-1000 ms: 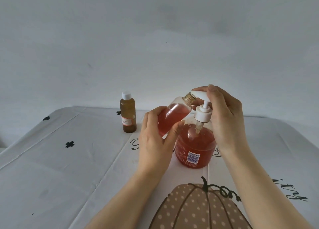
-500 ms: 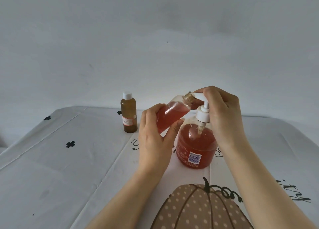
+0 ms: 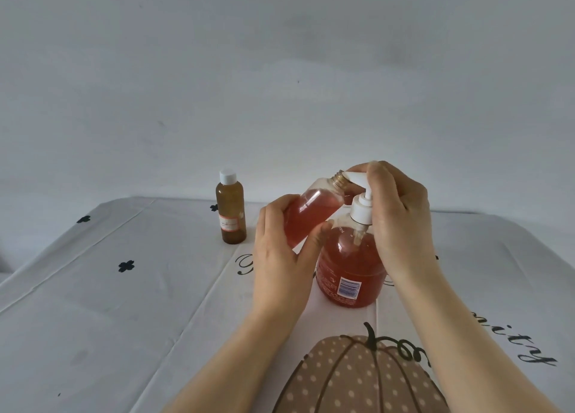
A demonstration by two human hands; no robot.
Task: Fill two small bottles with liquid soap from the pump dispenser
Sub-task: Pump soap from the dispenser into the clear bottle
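A round pump dispenser (image 3: pixel 350 266) of red soap stands on the table near the middle. My right hand (image 3: pixel 398 213) curls over its white pump head (image 3: pixel 361 180) and presses on it. My left hand (image 3: pixel 280 257) grips a small clear bottle (image 3: pixel 314 210), tilted, largely full of red soap, its open threaded neck touching the pump's spout. A second small bottle (image 3: pixel 231 208), amber with a white cap and a label, stands upright to the left, apart from both hands.
The table (image 3: pixel 109 303) wears a white cloth with black clover marks, black script and a dotted brown pumpkin print (image 3: pixel 357 378) at the near edge. A plain grey wall rises behind. The cloth drops off at the far left.
The pump head has gone down a little under my right hand, whose fingers now curl further over it. The tilted bottle stays at the spout.
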